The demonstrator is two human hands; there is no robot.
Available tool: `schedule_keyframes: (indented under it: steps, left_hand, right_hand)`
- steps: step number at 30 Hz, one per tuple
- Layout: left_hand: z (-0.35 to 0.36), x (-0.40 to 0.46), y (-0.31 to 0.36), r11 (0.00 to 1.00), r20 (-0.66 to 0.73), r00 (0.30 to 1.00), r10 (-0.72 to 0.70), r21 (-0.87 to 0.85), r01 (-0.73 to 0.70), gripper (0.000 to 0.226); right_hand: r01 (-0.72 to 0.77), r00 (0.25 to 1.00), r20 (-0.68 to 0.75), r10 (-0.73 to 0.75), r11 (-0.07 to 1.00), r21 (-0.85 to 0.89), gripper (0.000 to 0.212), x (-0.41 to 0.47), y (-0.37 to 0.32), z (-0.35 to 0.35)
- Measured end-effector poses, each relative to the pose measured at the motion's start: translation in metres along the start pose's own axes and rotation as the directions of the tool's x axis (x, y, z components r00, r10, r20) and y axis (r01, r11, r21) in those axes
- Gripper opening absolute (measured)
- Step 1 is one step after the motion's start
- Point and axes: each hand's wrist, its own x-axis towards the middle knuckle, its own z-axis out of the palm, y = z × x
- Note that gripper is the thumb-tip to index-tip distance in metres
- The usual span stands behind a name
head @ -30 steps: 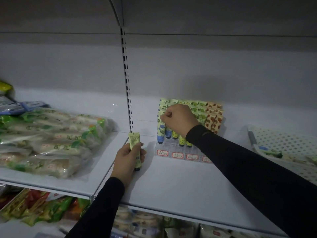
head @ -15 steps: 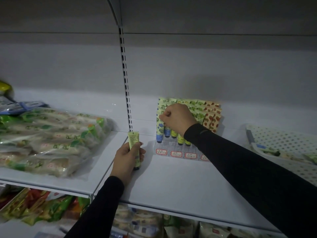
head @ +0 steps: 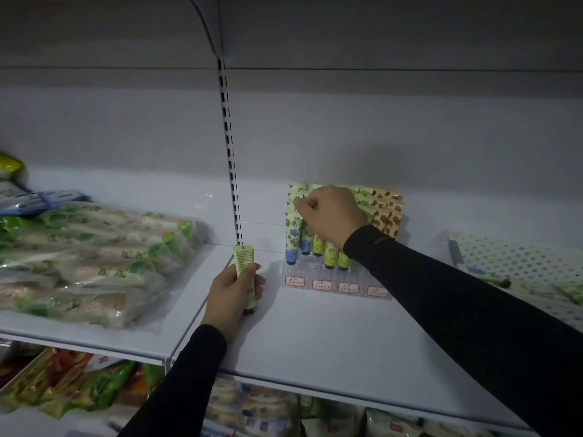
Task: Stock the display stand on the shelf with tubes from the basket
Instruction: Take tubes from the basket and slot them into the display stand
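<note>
Shelf: the white metal shelf [head: 331, 335] carries my work.
Stand: the clear tiered display stand [head: 334, 279] holds upright tubes; my right hand [head: 331, 214] pinches one there, seating it.
Spare: my left hand [head: 235, 291] grips a pale green tube [head: 243, 258], kept ready.

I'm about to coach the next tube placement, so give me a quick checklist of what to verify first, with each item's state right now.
1. Spare tube held in the left hand: ok, fingers curl round it.
2. Spare tube upright, cap down: ok.
3. Right hand free to take it: not ok, its grip is on tube tops in the display stand.
4. Free slot in the stand: cannot tell, the right hand and arm hide part of it.
5. Basket within view at right: ok.
</note>
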Motion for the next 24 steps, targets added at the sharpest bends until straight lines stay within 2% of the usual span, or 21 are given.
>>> schedule_keyframes:
  steps: [5, 9, 12, 14, 16, 18, 20, 22, 24]
  left_hand:
    - [0.001, -0.006, 0.006, 1.000, 0.002, 1.000, 0.019, 0.008, -0.019, 0.020]
    - [0.009, -0.022, 0.017, 0.970, 0.043, 0.989, 0.139, 0.197, -0.145, 0.022]
    - [0.024, -0.032, 0.031, 0.890, 0.144, 0.944, 0.296, 0.317, -0.327, 0.015]
    - [0.035, -0.036, 0.039, 0.791, 0.226, 0.900, 0.373, 0.429, -0.436, 0.010]
    - [0.045, -0.040, 0.044, 0.692, 0.307, 0.858, 0.412, 0.507, -0.514, 0.016]
    - [0.052, -0.044, 0.046, 0.636, 0.352, 0.835, 0.423, 0.541, -0.550, 0.027]
    - [0.057, -0.048, 0.048, 0.627, 0.356, 0.842, 0.406, 0.562, -0.540, 0.029]
    - [0.060, -0.052, 0.050, 0.670, 0.347, 0.859, 0.375, 0.539, -0.510, 0.029]
    - [0.062, -0.054, 0.050, 0.714, 0.343, 0.876, 0.340, 0.512, -0.478, 0.027]
  right_hand:
    - [0.036, 0.995, -0.098, -0.027, 0.996, 0.085, 0.045, -0.010, 0.002, -0.017]
    - [0.023, 1.000, 0.018, -0.026, 0.992, 0.124, 0.052, -0.032, 0.004, -0.026]
    - [-0.040, 0.985, 0.172, 0.013, 0.986, 0.159, 0.064, -0.046, 0.004, -0.026]
    - [-0.103, 0.968, 0.243, 0.055, 0.976, 0.192, 0.065, -0.053, 0.001, -0.025]
    - [-0.150, 0.956, 0.283, 0.080, 0.960, 0.237, 0.072, -0.059, 0.000, -0.027]
    - [-0.204, 0.946, 0.308, 0.103, 0.926, 0.319, 0.064, -0.062, 0.001, -0.032]
    - [-0.239, 0.938, 0.329, 0.111, 0.894, 0.379, 0.044, -0.063, 0.005, -0.039]
    - [-0.247, 0.937, 0.329, 0.117, 0.888, 0.388, 0.031, -0.064, 0.011, -0.045]
    - [-0.255, 0.941, 0.309, 0.136, 0.887, 0.384, 0.027, -0.064, 0.017, -0.051]
